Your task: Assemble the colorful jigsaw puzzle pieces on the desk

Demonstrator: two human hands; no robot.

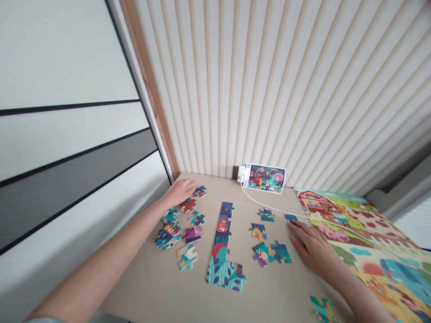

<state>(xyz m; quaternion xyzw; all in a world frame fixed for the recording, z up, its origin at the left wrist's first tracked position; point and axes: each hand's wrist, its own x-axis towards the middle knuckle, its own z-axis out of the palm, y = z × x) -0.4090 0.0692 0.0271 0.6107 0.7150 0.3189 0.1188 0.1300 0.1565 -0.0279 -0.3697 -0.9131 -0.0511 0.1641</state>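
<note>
My left hand point(178, 193) reaches to the far left of the table, its fingers loosely stretched beside a dark puzzle piece point(200, 192) and a reddish-brown puzzle piece point(189, 205). Its fingertips are partly hidden. On the right, my right hand point(311, 246) lies with fingers extended, their tips at the edge of a dark blue puzzle piece point(291, 218). Between the hands, a joined strip of puzzle pieces point(221, 244) forms an L shape. More loose pieces, such as a purple puzzle piece point(193, 233) and a teal puzzle piece point(280, 252), lie around it.
A picture card point(266, 178) of the puzzle scene leans against the pleated curtain point(232, 89). A white charger point(241, 172) sends its cable point(269, 207) rightward across the table point(151, 287). A farm picture point(357, 224) covers the right side. One piece point(322, 309) lies near the front.
</note>
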